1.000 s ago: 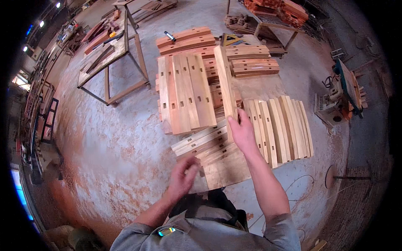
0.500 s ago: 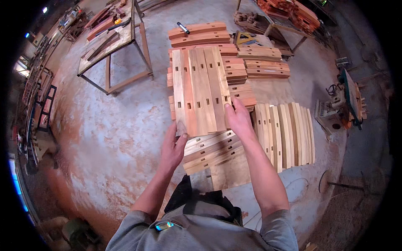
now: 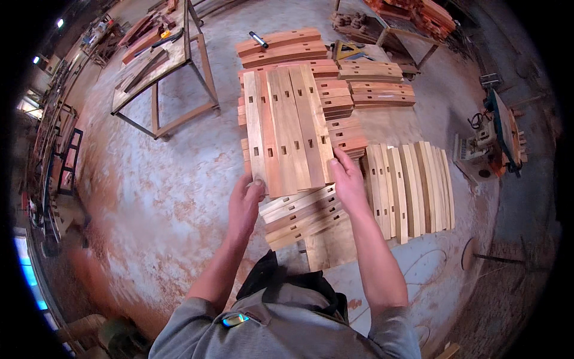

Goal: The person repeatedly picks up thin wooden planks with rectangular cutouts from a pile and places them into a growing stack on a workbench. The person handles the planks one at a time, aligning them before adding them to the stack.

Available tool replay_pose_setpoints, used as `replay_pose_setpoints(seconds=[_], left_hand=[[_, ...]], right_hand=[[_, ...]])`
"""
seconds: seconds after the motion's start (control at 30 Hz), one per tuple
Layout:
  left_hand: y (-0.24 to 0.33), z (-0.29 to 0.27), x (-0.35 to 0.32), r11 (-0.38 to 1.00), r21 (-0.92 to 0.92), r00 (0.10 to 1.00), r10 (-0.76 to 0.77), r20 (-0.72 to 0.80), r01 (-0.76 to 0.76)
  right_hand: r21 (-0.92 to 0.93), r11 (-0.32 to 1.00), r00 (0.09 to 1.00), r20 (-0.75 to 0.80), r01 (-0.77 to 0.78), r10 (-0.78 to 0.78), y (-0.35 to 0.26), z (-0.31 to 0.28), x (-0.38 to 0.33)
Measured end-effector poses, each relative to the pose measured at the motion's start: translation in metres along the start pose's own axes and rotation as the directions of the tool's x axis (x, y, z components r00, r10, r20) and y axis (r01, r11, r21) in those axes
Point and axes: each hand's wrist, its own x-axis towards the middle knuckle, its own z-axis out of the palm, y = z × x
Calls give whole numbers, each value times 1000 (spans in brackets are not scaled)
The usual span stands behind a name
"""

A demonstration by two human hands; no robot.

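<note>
**Slotted boards, gripped at both lower corners**

Slotted boards (image 3: 287,128), a set of flat planks laid edge to edge with small rectangular mortises, sit on top of a stack on the floor, straight ahead of me in the head view. My left hand (image 3: 245,203) is closed narrow over the near left corner of the set, thumb on top. My right hand (image 3: 347,179) holds the near right corner, fingers spread on the face. Just below them lies a lower pile of slotted pieces (image 3: 302,215), and to the right a fanned row of pale boards (image 3: 409,185). Further stacks (image 3: 373,90) lie behind, and a wooden worktop (image 3: 158,60) stands well apart at upper left.

To do this well, I judge both hands should press inward evenly so the planks stay flush, keeping the near ends aligned and level before shifting the set.
</note>
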Motion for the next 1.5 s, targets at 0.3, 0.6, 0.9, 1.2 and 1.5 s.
replay_pose_setpoints(seconds=[0.3,0.6,0.9,1.2,1.5], left_hand=[[11,20,10,950,211,969,244,-47,-229],[22,41,1,434,846,848,528,40,-310],[33,68,-5,233,913,796,589,141,-335],[33,95,-7,50,927,721,645,254,-371],[41,119,-12,-48,887,656,655,375,-459]], right_hand=[[133,976,983,-37,-172,179,16,-40,-55],[271,903,918,-128,-333,376,72,-84,-145],[367,849,863,-190,-379,468,90,-107,-190],[376,851,855,-222,-368,468,108,-118,-206],[358,854,848,-239,-376,474,113,-119,-212]])
